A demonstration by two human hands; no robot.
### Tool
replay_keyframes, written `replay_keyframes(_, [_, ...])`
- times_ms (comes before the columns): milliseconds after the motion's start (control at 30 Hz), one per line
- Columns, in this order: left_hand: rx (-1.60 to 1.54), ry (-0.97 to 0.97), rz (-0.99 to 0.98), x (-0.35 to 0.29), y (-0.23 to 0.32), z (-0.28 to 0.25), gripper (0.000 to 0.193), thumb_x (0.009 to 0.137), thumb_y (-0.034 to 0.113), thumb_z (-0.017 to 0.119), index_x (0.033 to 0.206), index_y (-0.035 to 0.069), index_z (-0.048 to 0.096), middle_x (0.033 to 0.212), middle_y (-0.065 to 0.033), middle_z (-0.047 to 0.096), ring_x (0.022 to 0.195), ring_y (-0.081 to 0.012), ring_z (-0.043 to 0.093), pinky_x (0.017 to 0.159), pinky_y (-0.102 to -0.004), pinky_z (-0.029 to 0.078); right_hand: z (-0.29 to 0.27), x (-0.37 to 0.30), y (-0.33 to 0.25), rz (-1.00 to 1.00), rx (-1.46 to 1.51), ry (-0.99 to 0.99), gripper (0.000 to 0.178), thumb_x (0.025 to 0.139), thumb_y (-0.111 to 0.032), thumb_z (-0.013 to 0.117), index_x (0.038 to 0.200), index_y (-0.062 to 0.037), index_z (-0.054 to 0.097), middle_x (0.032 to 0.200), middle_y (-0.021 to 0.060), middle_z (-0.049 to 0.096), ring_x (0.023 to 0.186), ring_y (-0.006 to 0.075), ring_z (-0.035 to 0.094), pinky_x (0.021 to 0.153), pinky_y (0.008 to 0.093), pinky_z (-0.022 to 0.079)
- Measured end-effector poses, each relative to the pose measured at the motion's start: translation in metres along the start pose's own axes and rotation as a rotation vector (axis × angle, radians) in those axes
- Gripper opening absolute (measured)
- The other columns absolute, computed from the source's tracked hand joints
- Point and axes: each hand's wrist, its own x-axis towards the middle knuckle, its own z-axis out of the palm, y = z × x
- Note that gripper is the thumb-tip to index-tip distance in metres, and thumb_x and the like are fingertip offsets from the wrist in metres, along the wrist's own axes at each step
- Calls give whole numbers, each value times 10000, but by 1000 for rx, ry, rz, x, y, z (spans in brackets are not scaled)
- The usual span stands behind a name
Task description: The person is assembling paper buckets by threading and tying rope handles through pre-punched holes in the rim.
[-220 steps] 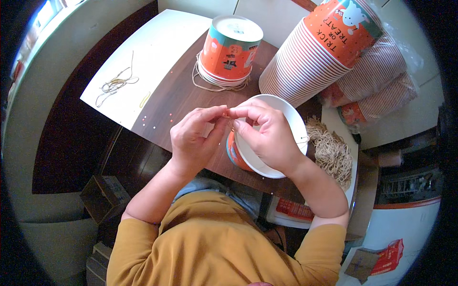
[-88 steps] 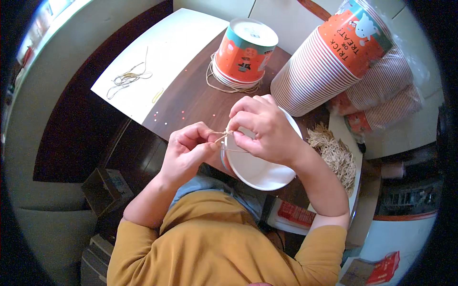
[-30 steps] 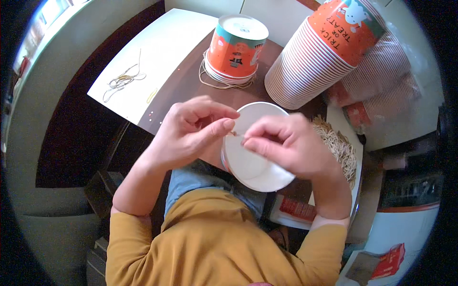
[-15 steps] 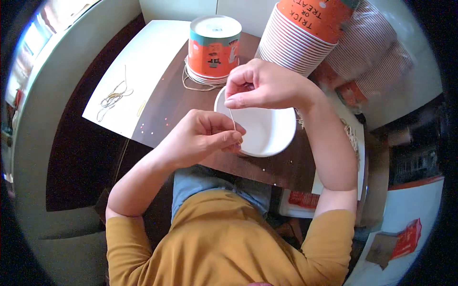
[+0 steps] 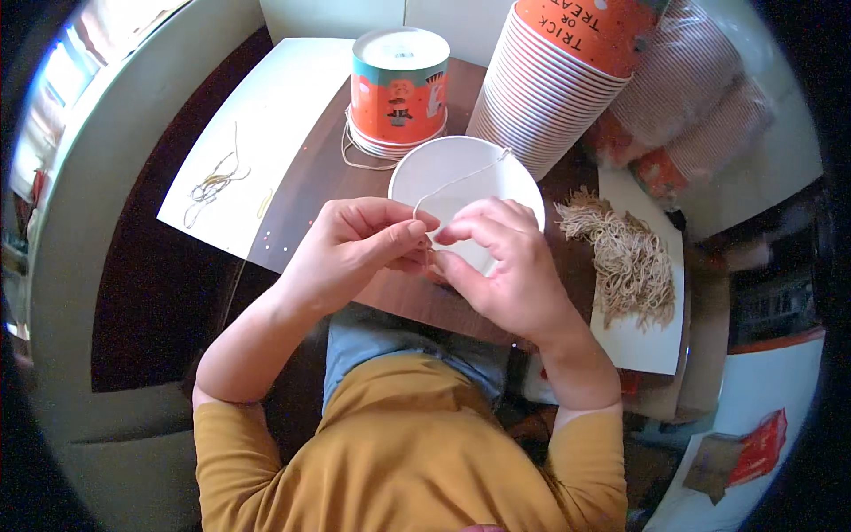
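On the brown table (image 5: 310, 186), both hands (image 5: 355, 253) (image 5: 501, 262) pinch string (image 5: 461, 177) over an empty white cup (image 5: 465, 177).

Two hands work here, the left hand (image 5: 355, 253) and the right hand (image 5: 501, 266), their fingertips pinching one string (image 5: 456, 180). Just beyond the fingers sits one white paper bucket (image 5: 465, 173); farther out stand one upright orange bucket (image 5: 399, 89), one tall nested bucket stack (image 5: 550, 84), and, right of the fingers, one heap of cut strings (image 5: 625, 257).

String end (image 5: 429, 232) and cup's near rim (image 5: 470, 253) behind fingers
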Motion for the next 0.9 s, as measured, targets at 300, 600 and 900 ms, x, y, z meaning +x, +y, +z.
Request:
replay_keyframes(300, [115,35,84,-9,-4,-9,178,896,113,646,996,-34,640,893,-63,673,816,-85,631,740,-223,517,18,9,0,76,102,-193,138,744,-227,710,781,-100,671,851,59,620,853,268,573,819,406,398])
replay_keyframes(600, [353,120,95,-14,-4,-16,115,837,44,680,910,-26,626,812,-20,644,752,-65,618,661,-200,500,13,18,1,50,107,-285,120,711,-127,712,726,-67,609,800,72,610,817,260,564,790,360,412])
replay_keyframes(900, [62,52,65,-10,-6,-16,126,844,60,676,914,-25,615,819,-58,663,748,-90,639,647,-201,500,20,13,2,38,154,-250,111,723,-113,718,750,-73,618,833,47,601,835,232,549,802,324,411])
